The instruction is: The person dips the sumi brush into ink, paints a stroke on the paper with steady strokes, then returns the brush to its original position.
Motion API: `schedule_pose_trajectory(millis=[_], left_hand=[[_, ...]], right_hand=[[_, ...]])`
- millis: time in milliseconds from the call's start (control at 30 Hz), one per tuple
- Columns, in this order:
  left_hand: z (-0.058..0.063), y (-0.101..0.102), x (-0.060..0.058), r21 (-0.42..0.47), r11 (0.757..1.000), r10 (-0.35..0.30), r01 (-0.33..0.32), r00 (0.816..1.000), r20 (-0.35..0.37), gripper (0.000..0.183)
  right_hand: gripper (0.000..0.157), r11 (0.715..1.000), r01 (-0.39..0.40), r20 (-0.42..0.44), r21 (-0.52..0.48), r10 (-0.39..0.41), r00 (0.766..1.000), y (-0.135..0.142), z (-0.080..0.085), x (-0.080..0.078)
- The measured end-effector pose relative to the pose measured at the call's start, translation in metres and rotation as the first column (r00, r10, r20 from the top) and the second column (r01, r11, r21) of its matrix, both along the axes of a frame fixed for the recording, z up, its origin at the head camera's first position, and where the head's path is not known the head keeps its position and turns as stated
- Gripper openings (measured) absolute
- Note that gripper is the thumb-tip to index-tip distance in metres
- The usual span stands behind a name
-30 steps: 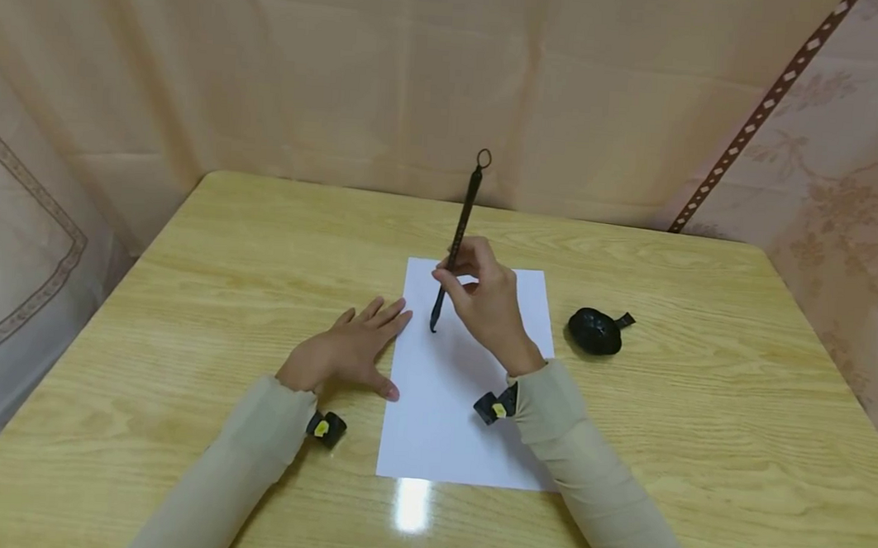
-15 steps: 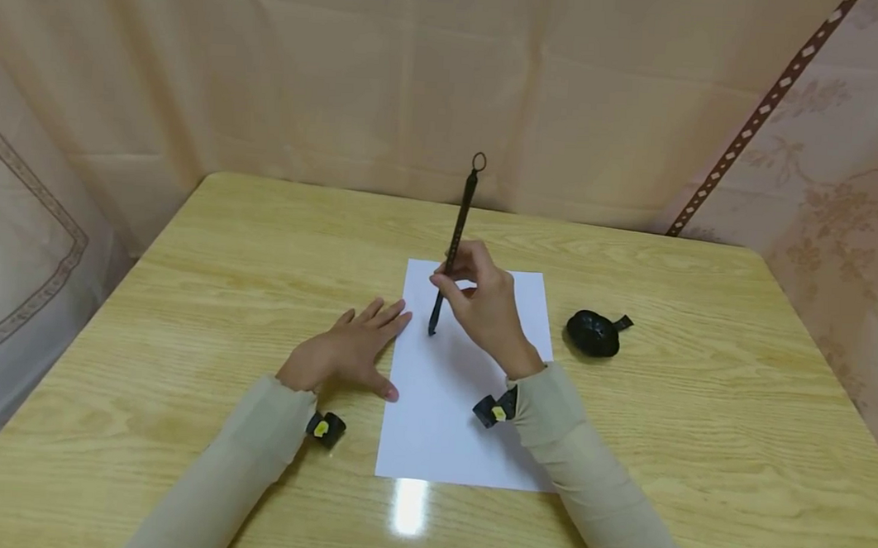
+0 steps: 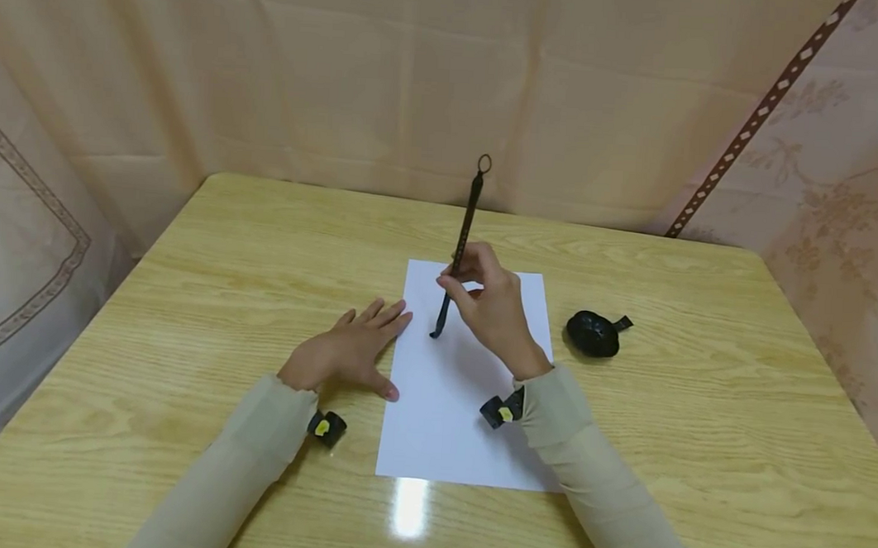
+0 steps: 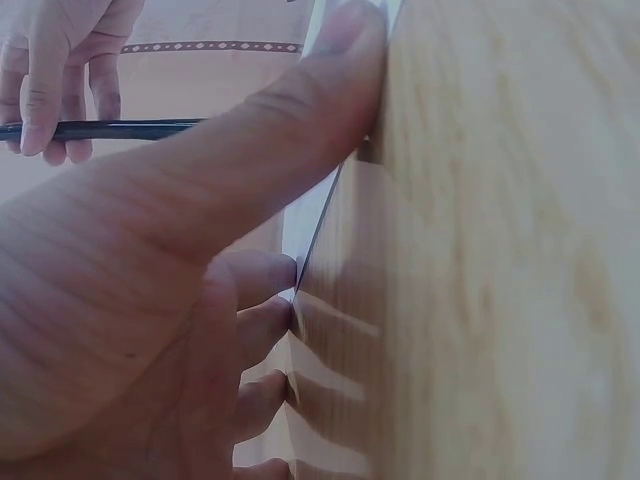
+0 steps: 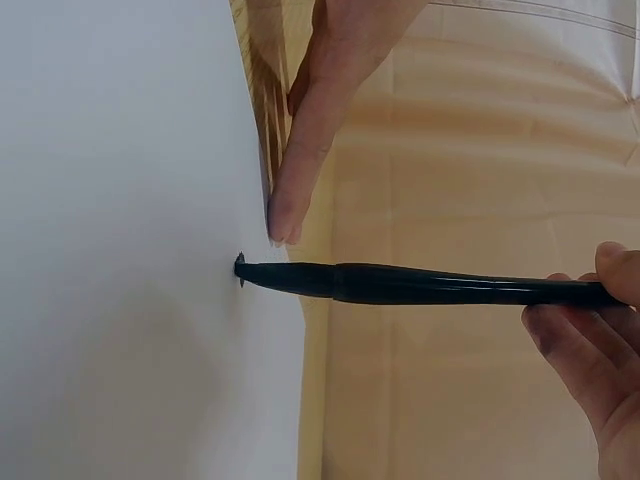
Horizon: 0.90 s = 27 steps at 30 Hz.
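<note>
My right hand [image 3: 493, 302] pinches a dark calligraphy brush [image 3: 467, 226] by its handle, held nearly upright with a hanging loop at the top. The brush tip meets the white paper sheet [image 3: 446, 432] in its upper left part. A small black ink mark [image 5: 240, 270] shows at the tip in the right wrist view. My left hand [image 3: 353, 348] lies spread at the paper's left edge, its thumb [image 4: 330, 90] and fingertips pressing there. In the left wrist view part of the brush is hidden behind the left thumb.
A small black dish [image 3: 594, 334] with a short handle sits right of the paper on the wooden table [image 3: 209, 262]. Wrist cameras [image 3: 327, 428] are strapped at both cuffs. Beige curtains [image 3: 345, 79] hang behind the table.
The brush tip has shifted slightly down and back to the right, with the right hand moving a little right. The handle's top swayed left, then right. The left hand stays in place.
</note>
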<state>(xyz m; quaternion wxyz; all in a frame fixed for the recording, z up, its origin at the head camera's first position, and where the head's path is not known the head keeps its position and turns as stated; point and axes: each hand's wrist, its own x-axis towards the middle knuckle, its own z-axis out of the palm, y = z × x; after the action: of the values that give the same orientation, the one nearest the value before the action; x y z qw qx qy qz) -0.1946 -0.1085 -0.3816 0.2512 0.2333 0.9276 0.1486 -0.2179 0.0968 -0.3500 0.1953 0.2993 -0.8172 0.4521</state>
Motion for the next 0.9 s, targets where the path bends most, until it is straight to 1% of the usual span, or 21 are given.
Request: schedule_pose_trajectory(millis=[233, 600, 900], left_hand=[[-0.0018, -0.0004, -0.0007, -0.004, 1.000, -0.001, 0.001, 1.000, 0.001, 0.115], [0.0013, 0.0005, 0.0011, 0.000, 1.000, 0.004, -0.004, 1.000, -0.003, 0.114], [0.0029, 0.0015, 0.0013, 0.001, 1.000, 0.014, -0.014, 1.000, 0.010, 0.114]], right_hand=[[0.027, 1.000, 0.000, -0.008, -0.006, 0.000, 1.000, 0.0018, -0.0023, -0.0008], [0.026, 1.000, -0.005, -0.022, 0.016, 0.006, 1.000, 0.0013, -0.0023, -0.0036], [0.026, 1.000, -0.010, -0.019, 0.020, 0.010, 1.000, 0.0002, -0.0023, -0.0056]])
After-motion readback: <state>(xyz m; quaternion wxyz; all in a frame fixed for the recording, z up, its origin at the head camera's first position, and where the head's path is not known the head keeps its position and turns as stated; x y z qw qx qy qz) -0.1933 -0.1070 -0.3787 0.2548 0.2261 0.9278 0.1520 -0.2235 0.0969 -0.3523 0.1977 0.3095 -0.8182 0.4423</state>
